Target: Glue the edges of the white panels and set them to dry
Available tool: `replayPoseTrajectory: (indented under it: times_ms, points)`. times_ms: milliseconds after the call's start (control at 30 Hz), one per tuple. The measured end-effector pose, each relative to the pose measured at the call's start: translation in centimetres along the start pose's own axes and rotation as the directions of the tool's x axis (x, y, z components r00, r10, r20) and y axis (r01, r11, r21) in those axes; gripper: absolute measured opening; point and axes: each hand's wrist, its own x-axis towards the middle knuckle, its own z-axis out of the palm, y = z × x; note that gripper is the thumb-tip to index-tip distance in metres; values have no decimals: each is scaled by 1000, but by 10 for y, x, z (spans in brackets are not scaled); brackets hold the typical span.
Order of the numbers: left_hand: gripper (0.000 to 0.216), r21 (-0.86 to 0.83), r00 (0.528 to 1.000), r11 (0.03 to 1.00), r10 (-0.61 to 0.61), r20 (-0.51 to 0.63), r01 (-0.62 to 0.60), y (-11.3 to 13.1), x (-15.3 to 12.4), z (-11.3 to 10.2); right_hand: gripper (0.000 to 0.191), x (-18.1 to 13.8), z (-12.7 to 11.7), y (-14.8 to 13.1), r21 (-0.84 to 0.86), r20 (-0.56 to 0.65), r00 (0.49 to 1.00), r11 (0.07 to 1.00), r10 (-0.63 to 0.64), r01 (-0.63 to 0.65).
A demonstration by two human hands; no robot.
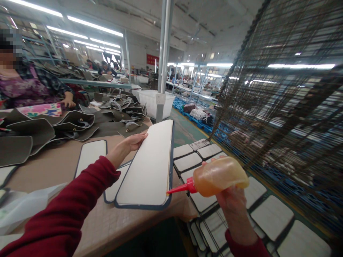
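My left hand [136, 141] grips the left edge of a long white panel with a dark blue border [150, 167], which is tilted over the table's corner. A squeeze bottle of amber glue [219, 176] lies sideways in my right hand [232, 196], fingers wrapped around it. The bottle's red nozzle [179, 189] points left, its tip at the panel's lower right edge. A thin yellowish line runs up the panel's right edge. Beneath the held panel, a second bordered panel [115, 187] is partly hidden. Another such panel [91, 155] lies on the table to the left.
Dark grey-brown pieces with metal fittings [120, 107] are heaped on the brown-covered table [99, 228]. Behind them sits a co-worker [29, 82]. A metal post [162, 60] and a white bin [152, 101] stand ahead. Several white panels [272, 216] rest on a rack at lower right, beside dark netting [289, 89].
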Motion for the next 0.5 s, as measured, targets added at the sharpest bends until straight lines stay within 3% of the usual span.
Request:
replayPoseTrajectory:
  times_ms: [500]
  points:
    - [25, -111, 981, 991, 53, -186, -74, -1, -6, -18, 48, -3, 2, 2, -45, -110, 987, 992, -120, 116]
